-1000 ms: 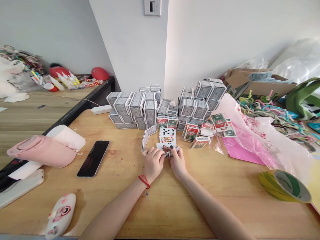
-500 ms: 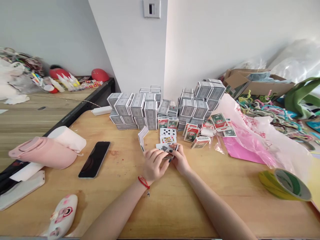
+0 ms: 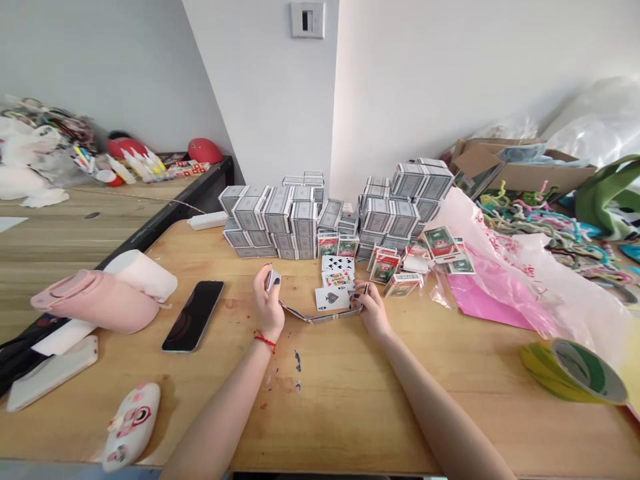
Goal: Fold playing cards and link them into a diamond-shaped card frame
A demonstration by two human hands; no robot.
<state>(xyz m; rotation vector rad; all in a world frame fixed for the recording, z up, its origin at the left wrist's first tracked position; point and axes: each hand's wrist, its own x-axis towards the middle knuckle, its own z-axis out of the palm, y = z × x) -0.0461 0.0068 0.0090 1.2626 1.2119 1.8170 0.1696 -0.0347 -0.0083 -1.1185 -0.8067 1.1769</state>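
A jointed strip of playing cards [image 3: 323, 319] stretches edge-on between both hands, low over the wooden table. Its left end is pinched in my left hand [image 3: 269, 303], fingers closed. At the other end, my right hand [image 3: 373, 312] grips the strip between thumb and fingers. Just behind the strip lie loose playing cards: an ace of spades [image 3: 330, 299] in front, a king [image 3: 336, 279] and a spade card [image 3: 337, 263] beyond it. Part of the ace is covered by my right hand's fingertips.
Grey patterned card blocks [image 3: 277, 212] are stacked at the back left, with another stack [image 3: 390, 217] at the back right. Red and green card boxes [image 3: 384, 267] sit before them. A phone [image 3: 193, 316] lies left, a tape roll [image 3: 575, 370] right.
My left hand has moved left, away from my right hand. The card strip is now spread out between them, and the ace of spades is more exposed.
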